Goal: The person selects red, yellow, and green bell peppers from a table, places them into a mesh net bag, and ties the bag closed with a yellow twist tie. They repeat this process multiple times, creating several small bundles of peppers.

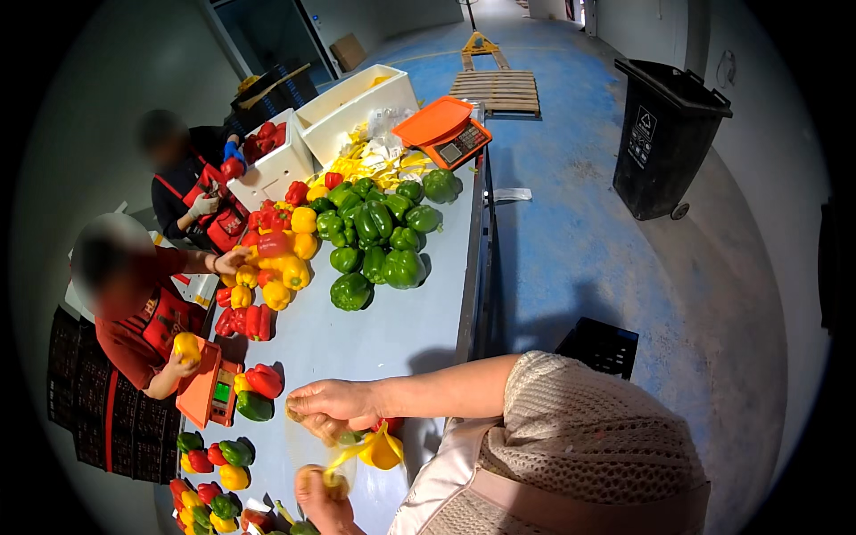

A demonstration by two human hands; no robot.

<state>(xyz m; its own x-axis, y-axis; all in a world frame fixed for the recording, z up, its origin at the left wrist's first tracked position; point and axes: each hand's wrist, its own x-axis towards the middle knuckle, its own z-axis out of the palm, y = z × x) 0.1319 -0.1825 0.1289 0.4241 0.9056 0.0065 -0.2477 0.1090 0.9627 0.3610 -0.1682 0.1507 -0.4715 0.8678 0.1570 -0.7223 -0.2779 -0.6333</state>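
My right hand (328, 409) reaches over the table, fingers closed on what looks like the edge of thin, see-through bag material. Below it in the picture, my left hand (324, 498) is closed on a yellow strip (344, 457). The strip runs up against a yellow bell pepper (382, 451) beside my hands. Part of a red pepper (390, 425) shows behind that one, and something green is partly hidden under my right hand. Whether these peppers lie inside the see-through material, I cannot tell.
Green peppers (374, 224) and red and yellow peppers (277, 251) are heaped on the table (314, 341). Two co-workers stand opposite; one holds a yellow pepper (187, 348) above an orange scale (200, 388). Another scale (448, 134), yellow strips (364, 160) and white foam boxes (358, 107) are farther along.
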